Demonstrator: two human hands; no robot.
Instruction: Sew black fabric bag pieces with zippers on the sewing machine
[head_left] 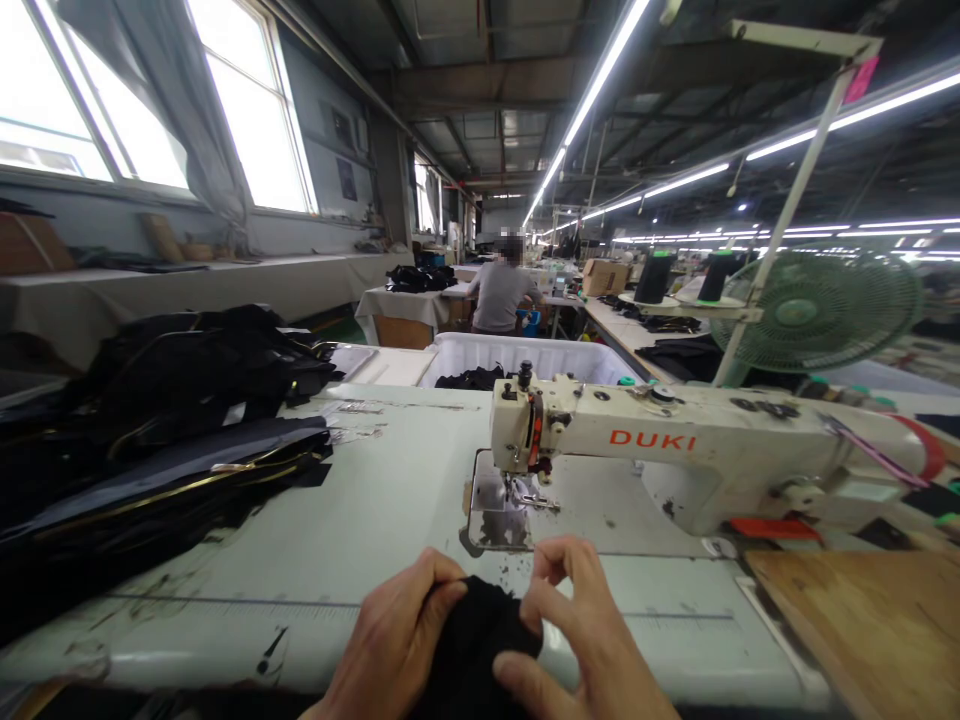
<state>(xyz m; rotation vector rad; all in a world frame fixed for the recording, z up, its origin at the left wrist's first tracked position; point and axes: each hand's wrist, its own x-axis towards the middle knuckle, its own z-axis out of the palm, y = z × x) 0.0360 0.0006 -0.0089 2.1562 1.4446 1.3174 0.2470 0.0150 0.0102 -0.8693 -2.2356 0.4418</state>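
A piece of black fabric (480,645) is held over the front edge of the sewing table, its lower part cut off by the bottom of the view. My left hand (394,635) pinches its left upper edge between thumb and fingers. On the other side, my right hand (589,635) has its fingers curled at the fabric's right edge, with the thumb lower down against the cloth. Just beyond both hands stands a white sewing machine (652,440) marked DUKI. Its presser foot and needle area (521,495) hold no fabric.
Black garment pieces with gold zippers (172,460) are heaped on the left. Behind the machine is a white plastic bin (555,352) with dark cloth inside. A green fan (817,310) and black thread cones (654,278) stand at right. A person (502,295) sits farther back.
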